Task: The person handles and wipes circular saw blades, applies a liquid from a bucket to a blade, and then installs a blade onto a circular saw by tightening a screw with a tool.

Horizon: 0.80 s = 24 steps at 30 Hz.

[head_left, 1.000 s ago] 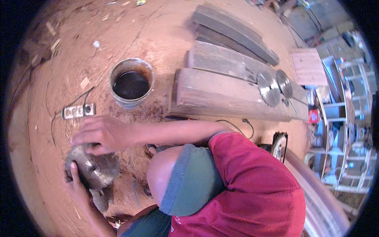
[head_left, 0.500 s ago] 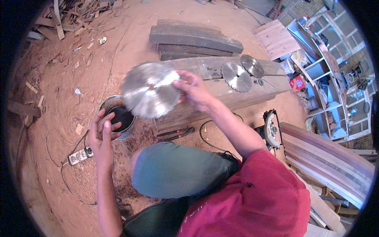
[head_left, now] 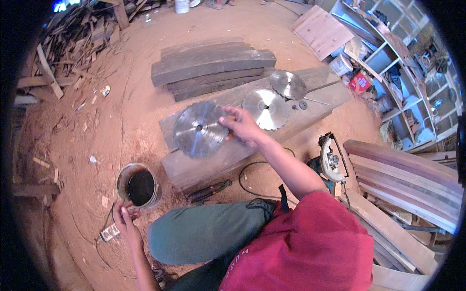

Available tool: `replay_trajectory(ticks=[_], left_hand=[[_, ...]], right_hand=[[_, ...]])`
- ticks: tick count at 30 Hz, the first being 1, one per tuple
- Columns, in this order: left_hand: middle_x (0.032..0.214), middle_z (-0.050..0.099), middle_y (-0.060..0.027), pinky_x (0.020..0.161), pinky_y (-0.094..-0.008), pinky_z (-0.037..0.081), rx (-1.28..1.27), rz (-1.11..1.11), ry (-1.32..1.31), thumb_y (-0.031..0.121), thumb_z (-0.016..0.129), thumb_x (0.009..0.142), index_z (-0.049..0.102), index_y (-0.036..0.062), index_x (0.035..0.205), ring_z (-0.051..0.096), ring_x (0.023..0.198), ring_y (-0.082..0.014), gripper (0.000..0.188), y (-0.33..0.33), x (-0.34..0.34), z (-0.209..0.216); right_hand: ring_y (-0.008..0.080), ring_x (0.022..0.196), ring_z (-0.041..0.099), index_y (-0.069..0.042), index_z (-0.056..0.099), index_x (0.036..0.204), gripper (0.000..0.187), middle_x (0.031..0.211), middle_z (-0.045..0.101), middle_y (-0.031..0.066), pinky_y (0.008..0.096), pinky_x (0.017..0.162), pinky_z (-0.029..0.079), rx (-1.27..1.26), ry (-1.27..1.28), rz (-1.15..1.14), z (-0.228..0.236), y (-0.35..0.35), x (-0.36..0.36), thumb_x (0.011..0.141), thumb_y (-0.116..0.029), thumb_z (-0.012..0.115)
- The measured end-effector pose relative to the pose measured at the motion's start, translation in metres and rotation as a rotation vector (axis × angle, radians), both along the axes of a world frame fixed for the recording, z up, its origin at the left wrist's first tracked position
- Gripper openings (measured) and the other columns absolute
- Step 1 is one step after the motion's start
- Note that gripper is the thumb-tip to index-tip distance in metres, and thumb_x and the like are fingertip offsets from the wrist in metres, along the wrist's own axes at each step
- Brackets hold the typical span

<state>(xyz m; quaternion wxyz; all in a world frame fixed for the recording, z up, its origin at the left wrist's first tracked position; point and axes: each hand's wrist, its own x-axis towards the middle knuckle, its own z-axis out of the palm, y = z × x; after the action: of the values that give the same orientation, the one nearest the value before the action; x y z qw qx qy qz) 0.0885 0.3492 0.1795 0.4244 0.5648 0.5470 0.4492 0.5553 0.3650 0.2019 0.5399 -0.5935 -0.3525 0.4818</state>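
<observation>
In my right hand (head_left: 239, 127) is a round toothed saw blade (head_left: 198, 138), gripped at its right edge between thumb and fingers. It hovers over or close above the left end of a thick timber beam (head_left: 194, 169). My left hand (head_left: 127, 218) is empty, its fingers bent but apart, beside a bucket (head_left: 158, 191) of dark liquid. On the beam to the right lie a second saw blade (head_left: 274, 110) and a third, smaller-looking saw blade (head_left: 287, 83), with a small dark round part (head_left: 303, 104) near them.
A circular saw (head_left: 332, 161) stands on the ground right of the beam. Pliers (head_left: 208, 192) and a black cable lie before it. A power strip (head_left: 109, 233) is by my left hand. More beams (head_left: 208, 63) lie behind; stacked planks (head_left: 403, 179) and shelving (head_left: 388, 63) are right.
My right hand has carried the saw blade away from the bucket, over to the beam. My left hand has dropped lower beside the bucket. The whole view has shifted.
</observation>
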Motion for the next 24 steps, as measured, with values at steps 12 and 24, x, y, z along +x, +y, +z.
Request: replay_trajectory(ticks=[12,24], left_hand=[[0.11,0.063,-0.0151,0.064,-0.0254,0.049,0.072,0.049,0.143,0.025,0.041,0.105,0.048,-0.0007,0.131,0.064,0.082,-0.0153,0.038,0.026,0.026,-0.013],[0.108,0.063,-0.0144,0.064,-0.0247,0.048,0.044,0.043,0.108,0.026,0.042,0.105,0.048,-0.0018,0.13,0.065,0.079,-0.0162,0.038,0.028,0.022,-0.007]], right_hand=[[0.0353,0.096,0.068,-0.004,0.064,0.115,0.052,0.103,0.07,0.0176,0.0448,0.083,0.054,-0.472,-1.3,0.134,0.055,-0.029,0.177,0.081,-0.043,0.07],[0.0349,0.097,0.069,0.001,0.065,0.106,0.09,0.104,0.069,0.0235,0.0432,0.082,0.055,-0.796,-1.482,-0.001,0.057,-0.022,0.144,0.062,-0.076,0.071]])
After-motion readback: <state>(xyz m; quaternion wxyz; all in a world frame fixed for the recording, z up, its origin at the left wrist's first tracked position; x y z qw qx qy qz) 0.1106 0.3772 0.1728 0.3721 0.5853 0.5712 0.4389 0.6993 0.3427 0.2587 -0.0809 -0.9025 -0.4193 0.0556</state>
